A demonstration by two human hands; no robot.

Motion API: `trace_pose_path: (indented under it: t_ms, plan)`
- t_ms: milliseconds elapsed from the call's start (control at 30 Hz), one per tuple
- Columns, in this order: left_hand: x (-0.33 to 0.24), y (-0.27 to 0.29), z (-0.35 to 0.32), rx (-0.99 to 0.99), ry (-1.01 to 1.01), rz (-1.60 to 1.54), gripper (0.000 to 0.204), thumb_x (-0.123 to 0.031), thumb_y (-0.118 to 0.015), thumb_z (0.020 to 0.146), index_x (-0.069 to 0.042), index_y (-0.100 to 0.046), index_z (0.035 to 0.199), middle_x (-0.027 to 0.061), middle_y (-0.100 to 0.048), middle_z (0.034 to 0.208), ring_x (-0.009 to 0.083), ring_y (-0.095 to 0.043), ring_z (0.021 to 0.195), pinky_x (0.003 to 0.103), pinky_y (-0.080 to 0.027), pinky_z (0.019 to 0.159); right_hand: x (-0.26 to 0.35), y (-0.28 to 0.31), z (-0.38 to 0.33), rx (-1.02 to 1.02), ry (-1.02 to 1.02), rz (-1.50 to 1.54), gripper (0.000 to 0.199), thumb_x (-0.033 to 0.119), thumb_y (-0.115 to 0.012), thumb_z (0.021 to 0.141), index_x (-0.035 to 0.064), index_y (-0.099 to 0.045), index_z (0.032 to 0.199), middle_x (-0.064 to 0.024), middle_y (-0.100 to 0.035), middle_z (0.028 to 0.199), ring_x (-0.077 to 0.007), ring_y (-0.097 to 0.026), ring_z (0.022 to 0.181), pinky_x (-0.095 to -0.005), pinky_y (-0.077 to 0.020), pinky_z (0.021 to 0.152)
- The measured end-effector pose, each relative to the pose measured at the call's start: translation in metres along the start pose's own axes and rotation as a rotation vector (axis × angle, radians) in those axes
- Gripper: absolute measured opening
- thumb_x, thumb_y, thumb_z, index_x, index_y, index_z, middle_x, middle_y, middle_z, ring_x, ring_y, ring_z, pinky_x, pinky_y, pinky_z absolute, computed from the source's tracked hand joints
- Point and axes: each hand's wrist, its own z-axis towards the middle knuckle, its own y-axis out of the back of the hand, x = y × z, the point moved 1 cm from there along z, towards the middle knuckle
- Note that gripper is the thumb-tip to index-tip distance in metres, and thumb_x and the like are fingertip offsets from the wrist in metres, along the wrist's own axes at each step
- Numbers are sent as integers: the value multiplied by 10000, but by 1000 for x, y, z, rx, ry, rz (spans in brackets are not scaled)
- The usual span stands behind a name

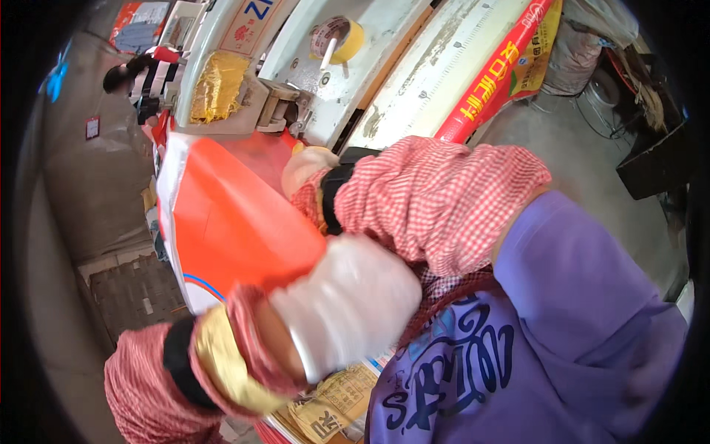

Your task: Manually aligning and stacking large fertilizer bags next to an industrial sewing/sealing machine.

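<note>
Left hand (353,300) and right hand (307,170) are apart, both in pale coverings that look like gloves. The left, blurred by motion, lies across the near side of an orange-red sheet with white borders (240,214); the right is at the sheet's far side, close to a machine. Whether either one grips the sheet cannot be told, as the fingers are hidden or smeared.

Largest is the person's purple clothing (584,251), with red-and-white checked sleeves over the forearms. Next comes the sheet, slanting up toward the machine; it could be a flattened sack or a single layer.

Beyond it stands the pale grey machine (255,96), a yellow patch on its side. To its right, a worn white tabletop (414,70) has ruler marks; its near end is hidden by the right arm. Along the tabletop's right edge runs a red and yellow printed strip (492,81).

Past that edge sits a pale plastic bag (580,63), its contents not visible. Yellow printed sacks (333,407) lie flat below the left hand. Smallest are a tape roll (349,44), on the machine's metal bed beside the tabletop's left edge, and a thin white stick (328,56) against it.
</note>
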Motion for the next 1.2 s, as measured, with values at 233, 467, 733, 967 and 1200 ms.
trace_pose_path:
  t_ms: [233, 467, 733, 967, 1200]
  plan:
    - [15, 19, -35, 388, 200, -15, 161, -264, -641, 748, -129, -690, 674, 55, -615, 617, 253, -616, 612, 405, -468, 571, -27, -85, 63, 88, 1566, 1725, 354, 330, -524, 888, -2, -648, 889, -175, -636, 752, -337, -616, 655, -475, -497, 602]
    - [18, -10, 17, 116, 122, -246, 183, -286, -647, 756, -123, -675, 677, 94, -568, 582, 299, -598, 568, 421, -474, 550, -42, -117, 103, 163, 1896, 1660, 380, 366, -528, 899, 13, -649, 823, -169, -624, 713, -345, -603, 611, -488, -488, 582]
    - [-4, -8, -15, 170, 126, -307, 107, -216, -632, 726, -119, -629, 681, 83, -582, 614, 290, -590, 565, 398, -469, 542, -37, -124, 102, 239, 1930, 1745, 341, 323, -581, 873, 5, -628, 757, -180, -618, 716, -361, -607, 633, -486, -491, 599]
    - [5, -17, 20, -61, 168, -244, 125, -187, -602, 751, -63, -622, 749, 89, -603, 625, 272, -643, 593, 381, -526, 521, -29, -109, 88, 394, 2054, 1858, 374, 314, -568, 874, 23, -605, 643, -164, -591, 618, -342, -591, 552, -473, -474, 546]
    - [32, -12, -5, -63, 132, -277, 116, -199, -606, 802, -86, -587, 787, 104, -584, 647, 304, -626, 617, 409, -503, 555, -25, -100, 79, 425, 2069, 1917, 297, 249, -599, 816, 42, -605, 604, -119, -543, 543, -295, -525, 468, -468, -416, 458]
